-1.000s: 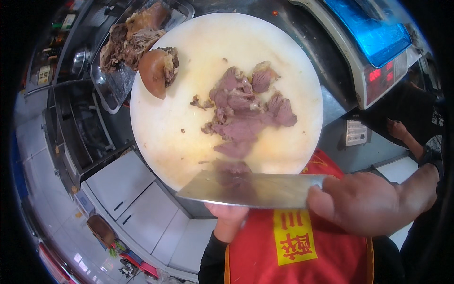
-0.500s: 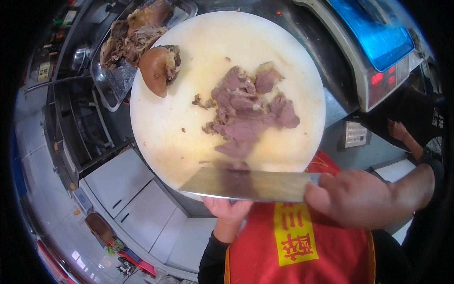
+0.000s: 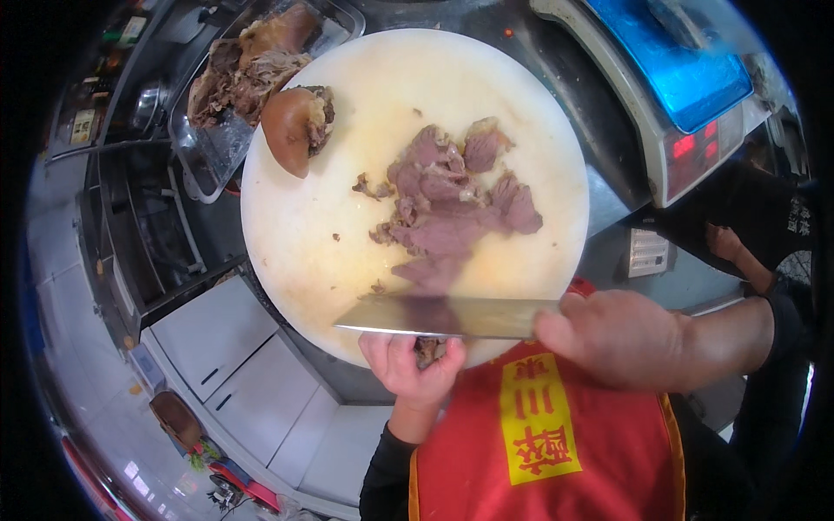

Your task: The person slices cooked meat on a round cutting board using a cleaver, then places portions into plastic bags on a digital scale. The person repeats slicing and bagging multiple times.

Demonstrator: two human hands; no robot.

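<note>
My right hand grips the handle of a broad-bladed cleaver. Its blade lies across the near part of a round white cutting board. Just below the blade, my left hand holds a piece of cooked meat between thumb and fingers; the blade hides part of it. Beyond the cleaver, overlapping slices of pinkish-brown meat are spread over the board's middle. A brown, skin-covered chunk of meat sits at the board's far left edge.
A metal tray with larger cooked meat pieces stands at the far left. On the right is a scale with a blue pan and red-lit display. Another person's hand shows at the right.
The cleaver and my right hand have shifted slightly left and away from me. My left hand and the meat piece in it show more below the blade. The view has moved a little.
</note>
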